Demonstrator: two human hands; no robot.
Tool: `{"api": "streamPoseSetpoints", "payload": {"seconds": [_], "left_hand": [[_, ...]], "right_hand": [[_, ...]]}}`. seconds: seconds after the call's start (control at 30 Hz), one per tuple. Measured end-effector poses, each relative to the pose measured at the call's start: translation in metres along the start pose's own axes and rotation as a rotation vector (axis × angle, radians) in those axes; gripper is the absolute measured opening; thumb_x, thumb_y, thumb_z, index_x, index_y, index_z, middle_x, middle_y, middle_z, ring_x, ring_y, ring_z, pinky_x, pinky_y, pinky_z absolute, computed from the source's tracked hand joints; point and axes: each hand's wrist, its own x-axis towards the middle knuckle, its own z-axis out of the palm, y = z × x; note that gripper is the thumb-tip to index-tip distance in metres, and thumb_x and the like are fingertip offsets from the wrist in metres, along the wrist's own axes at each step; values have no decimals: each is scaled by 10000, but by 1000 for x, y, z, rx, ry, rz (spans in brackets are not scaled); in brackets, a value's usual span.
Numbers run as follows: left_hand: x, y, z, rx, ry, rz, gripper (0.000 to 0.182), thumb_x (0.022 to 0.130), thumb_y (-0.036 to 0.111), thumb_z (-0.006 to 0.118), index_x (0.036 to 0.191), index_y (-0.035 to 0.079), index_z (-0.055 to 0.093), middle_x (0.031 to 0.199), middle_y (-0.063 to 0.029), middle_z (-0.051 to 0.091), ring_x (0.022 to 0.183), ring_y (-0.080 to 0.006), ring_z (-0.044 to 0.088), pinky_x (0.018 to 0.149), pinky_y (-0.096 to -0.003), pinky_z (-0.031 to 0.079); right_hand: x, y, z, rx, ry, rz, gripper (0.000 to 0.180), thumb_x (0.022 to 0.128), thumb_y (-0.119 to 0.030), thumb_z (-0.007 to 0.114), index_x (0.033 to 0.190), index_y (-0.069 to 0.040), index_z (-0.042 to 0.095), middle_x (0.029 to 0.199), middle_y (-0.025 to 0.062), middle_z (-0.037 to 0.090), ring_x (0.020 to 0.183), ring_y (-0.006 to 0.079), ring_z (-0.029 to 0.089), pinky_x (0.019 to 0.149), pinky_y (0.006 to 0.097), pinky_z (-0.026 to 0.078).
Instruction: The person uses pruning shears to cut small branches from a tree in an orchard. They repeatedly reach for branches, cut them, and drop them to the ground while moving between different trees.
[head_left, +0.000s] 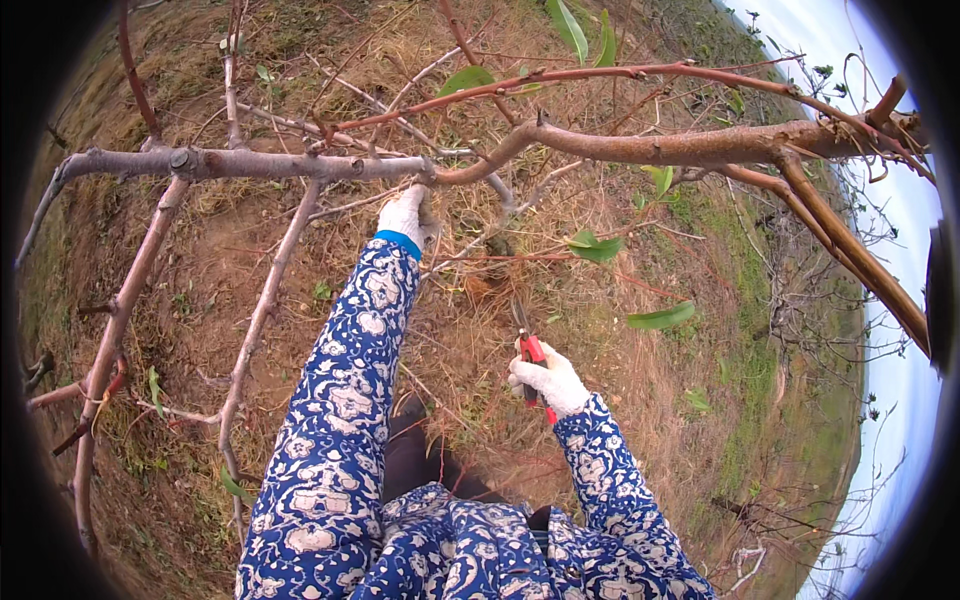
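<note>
My left hand (406, 213), in a white knit glove, reaches up to the underside of a thick bare branch (360, 167). Its fingers look curled, but the branch and the glove hide what they hold. In my right hand (553, 381), also gloved in white, is a pair of red-handled pruning shears (532, 349). The metal blades point away from me, below and right of my left hand. Near the blades runs a thin reddish shoot (517, 258) bearing a green leaf (596, 247).
A thick brown limb (675, 146) crosses the upper right, with a long red shoot (585, 73) above it. Side branches (112, 330) hang at left, another (266, 300) nearer my left arm. Below lies soil with dry grass (480, 405). Other bare trees (814, 315) stand at right.
</note>
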Motion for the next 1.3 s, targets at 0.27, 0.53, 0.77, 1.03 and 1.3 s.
{"api": "streamPoseSetpoints", "payload": {"seconds": [0.27, 0.53, 0.77, 1.03, 1.3], "left_hand": [[-36, 24, -79, 1146, 104, 272, 627, 951, 357, 678, 1377, -90, 569, 1311, -245, 669, 1240, -310, 635, 1061, -374, 459], [-45, 32, -51, 1110, 120, 445, 387, 961, 314, 683, 1098, -48, 683, 874, -61, 689, 770, -128, 570, 724, -307, 475], [-50, 32, -45, 1057, 36, 441, 284, 1004, 306, 637, 1029, 28, 686, 741, 12, 603, 622, -71, 481, 541, -269, 394], [-65, 38, -37, 949, 14, 362, 281, 992, 236, 646, 1059, -33, 693, 867, -35, 680, 774, -100, 543, 721, -283, 461], [-55, 38, -49, 1004, -6, 413, 282, 998, 221, 660, 1098, -41, 685, 919, -54, 704, 821, -111, 574, 760, -284, 477]], "right_hand": [[25, -46, 17, 33, -84, -77, 438, 905, -200, 751, 1266, -59, 546, 890, 24, 639, 711, 123, 621, 654, 283, 521], [166, -68, 69, 624, -252, -2, 322, 958, -292, 716, 1105, -30, 601, 898, 112, 677, 758, 279, 704, 686, 488, 622], [264, -65, 91, 387, -75, -72, 300, 945, -303, 721, 1049, -48, 602, 845, 93, 664, 704, 240, 694, 574, 423, 616], [296, -71, 68, 870, -209, -47, 290, 989, -327, 665, 1011, -53, 575, 856, 137, 651, 753, 334, 686, 722, 547, 599], [287, -74, 54, 829, -429, 1, 413, 1017, -370, 601, 1097, 35, 605, 971, 214, 690, 882, 367, 704, 833, 576, 574]]}}
